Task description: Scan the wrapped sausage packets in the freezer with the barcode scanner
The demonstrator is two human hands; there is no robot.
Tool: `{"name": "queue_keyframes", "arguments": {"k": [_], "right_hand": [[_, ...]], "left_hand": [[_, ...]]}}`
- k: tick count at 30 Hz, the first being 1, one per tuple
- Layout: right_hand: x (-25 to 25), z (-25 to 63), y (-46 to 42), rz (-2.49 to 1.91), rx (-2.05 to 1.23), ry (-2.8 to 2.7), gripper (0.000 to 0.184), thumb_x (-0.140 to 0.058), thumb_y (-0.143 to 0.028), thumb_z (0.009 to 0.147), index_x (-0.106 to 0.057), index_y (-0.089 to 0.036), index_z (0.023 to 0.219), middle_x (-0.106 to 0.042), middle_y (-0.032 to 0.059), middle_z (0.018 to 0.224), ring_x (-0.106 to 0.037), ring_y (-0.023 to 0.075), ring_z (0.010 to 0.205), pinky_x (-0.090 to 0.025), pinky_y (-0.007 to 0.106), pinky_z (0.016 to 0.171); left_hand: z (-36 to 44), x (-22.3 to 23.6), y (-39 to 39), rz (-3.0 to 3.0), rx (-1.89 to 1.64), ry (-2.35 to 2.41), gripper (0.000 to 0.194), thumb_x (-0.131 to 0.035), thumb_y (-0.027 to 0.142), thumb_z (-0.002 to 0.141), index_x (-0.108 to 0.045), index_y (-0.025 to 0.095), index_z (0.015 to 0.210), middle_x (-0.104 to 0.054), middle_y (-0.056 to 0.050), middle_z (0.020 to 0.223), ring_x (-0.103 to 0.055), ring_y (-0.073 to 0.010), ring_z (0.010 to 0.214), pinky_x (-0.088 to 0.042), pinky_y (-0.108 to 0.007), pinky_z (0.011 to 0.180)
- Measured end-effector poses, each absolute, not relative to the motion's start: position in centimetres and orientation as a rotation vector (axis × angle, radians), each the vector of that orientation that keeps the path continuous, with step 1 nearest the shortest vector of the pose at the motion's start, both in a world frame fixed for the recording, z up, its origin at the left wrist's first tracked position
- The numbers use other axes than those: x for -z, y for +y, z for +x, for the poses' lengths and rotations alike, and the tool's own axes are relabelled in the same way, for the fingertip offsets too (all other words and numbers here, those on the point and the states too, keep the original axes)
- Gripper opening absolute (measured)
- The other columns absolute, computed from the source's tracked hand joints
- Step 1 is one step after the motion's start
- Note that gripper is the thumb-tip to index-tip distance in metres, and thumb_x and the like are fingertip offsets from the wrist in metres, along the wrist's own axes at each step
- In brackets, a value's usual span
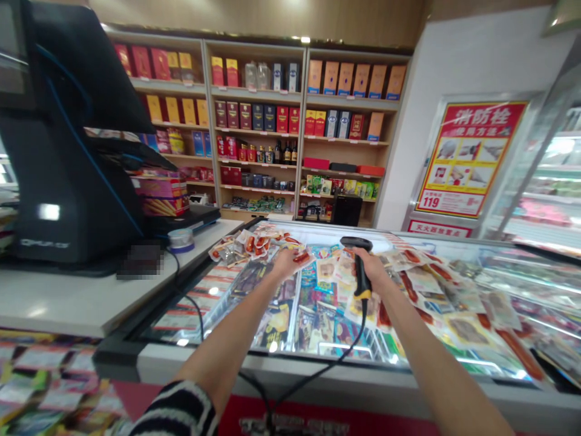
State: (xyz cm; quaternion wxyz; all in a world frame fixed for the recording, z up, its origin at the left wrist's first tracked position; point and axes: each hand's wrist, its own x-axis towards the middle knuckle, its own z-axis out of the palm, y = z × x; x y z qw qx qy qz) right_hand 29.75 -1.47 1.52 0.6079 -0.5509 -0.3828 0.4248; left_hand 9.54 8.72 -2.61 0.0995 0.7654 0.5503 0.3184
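My right hand (370, 266) grips the handle of a black barcode scanner (358, 257) with a yellow band; its cable runs down toward me. My left hand (287, 262) is closed on a small red snack packet (301, 257), held just left of the scanner head. Both hands hover over the glass lid of a chest freezer (318, 363). Several small snack packets (254, 245) lie spread on the glass around and beyond my hands, more of them to the right (454, 290).
A black register terminal (68, 151) stands on the white counter (68, 303) at left, with a tape roll (180, 240) and a snack box (161, 195) beside it. Shelves of boxed goods (272, 121) line the back wall. A red fire-safety poster (467, 160) hangs at right.
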Motion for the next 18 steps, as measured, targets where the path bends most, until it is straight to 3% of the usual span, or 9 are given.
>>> {"name": "queue_keyframes", "arguments": {"k": [7, 12, 18], "right_hand": [[-1.3, 36.0, -1.7, -1.255, -0.937, -0.703, 0.020, -0.052, -0.034, 0.070, -0.047, -0.017, 0.060, -0.048, -0.0031, 0.037, -0.044, 0.0099, 0.031, -0.035, 0.021, 0.030], [-0.6, 38.0, -1.6, -1.216, -0.926, -0.653, 0.019, -0.054, -0.032, 0.068, -0.045, -0.018, 0.059, -0.047, -0.0041, 0.037, -0.043, 0.0087, 0.031, -0.036, 0.020, 0.031], [0.1, 37.3, -0.5, -1.191, -0.963, -0.637, 0.019, -0.054, -0.035, 0.068, -0.046, -0.018, 0.063, -0.051, -0.0029, 0.042, -0.046, 0.0100, 0.033, -0.037, 0.021, 0.031]], "left_hand": [[16.7, 2.8, 8.2, 2.173, -0.906, 1.576, 0.041, -0.056, 0.036, 0.067, -0.060, 0.008, 0.097, -0.063, -0.015, 0.092, -0.058, -0.0215, 0.084, -0.041, -0.027, 0.068], [20.0, 3.4, 8.1, 2.150, -0.894, 1.578, 0.033, -0.051, 0.032, 0.071, -0.061, 0.011, 0.096, -0.063, -0.012, 0.095, -0.058, -0.0190, 0.087, -0.041, -0.024, 0.070], [15.7, 3.9, 10.5, 2.167, -1.004, 1.720, 0.034, -0.049, 0.026, 0.072, -0.056, 0.015, 0.103, -0.057, -0.007, 0.109, -0.049, -0.0173, 0.102, -0.035, -0.024, 0.086]]}}
